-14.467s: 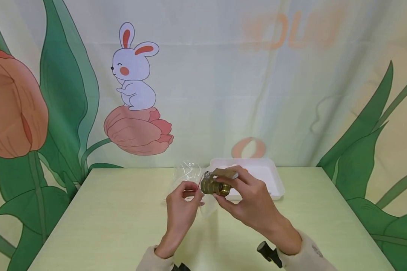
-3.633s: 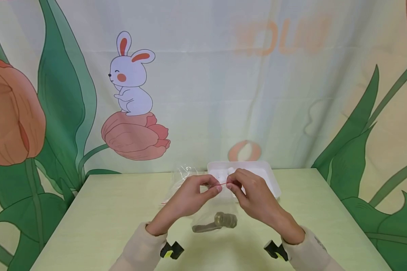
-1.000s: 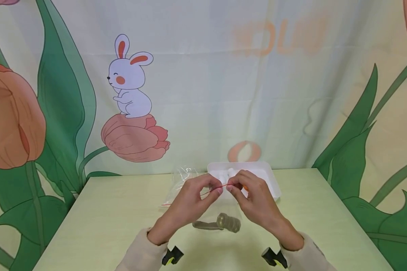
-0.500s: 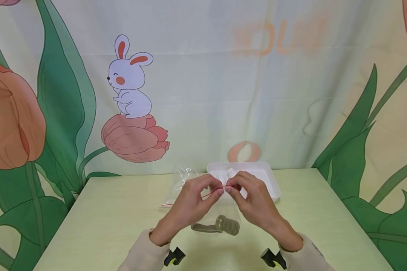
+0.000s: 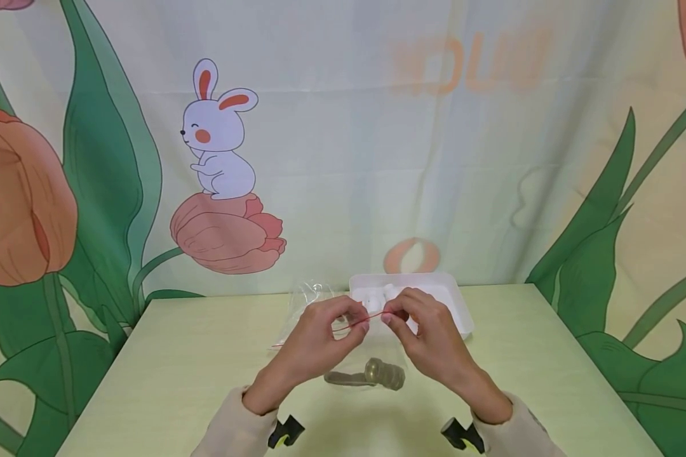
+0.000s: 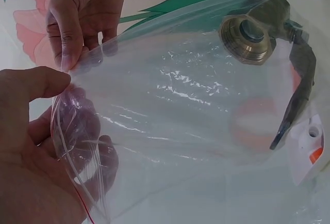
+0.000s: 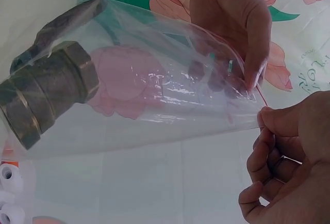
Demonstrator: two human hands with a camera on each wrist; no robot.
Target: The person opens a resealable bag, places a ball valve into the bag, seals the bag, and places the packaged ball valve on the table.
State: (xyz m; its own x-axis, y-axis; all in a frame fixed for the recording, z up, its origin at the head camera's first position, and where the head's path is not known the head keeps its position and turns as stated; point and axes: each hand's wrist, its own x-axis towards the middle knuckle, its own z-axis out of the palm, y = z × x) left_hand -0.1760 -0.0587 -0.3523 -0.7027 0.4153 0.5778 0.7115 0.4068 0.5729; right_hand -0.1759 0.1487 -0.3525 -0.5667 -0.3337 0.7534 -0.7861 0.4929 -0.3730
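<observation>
Pinching bag [image 6: 154, 100] with left hand [image 5: 320, 336] and right hand [image 5: 437, 330]; might slip, dropping on near side, from likely weight of valve [image 5: 386, 374] inside

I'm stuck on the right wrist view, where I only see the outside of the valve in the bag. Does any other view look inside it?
Observer: Yes, the left wrist view: one end of the valve is open, with screw threads inside.
Operator: Any other bag around?
Observer: Yes. The head view shows a second clear bag on the table, left of the tray.
Operator: Where on the table is that tray?
Observer: Near the far edge, beyond the left hand and right hand.
</observation>
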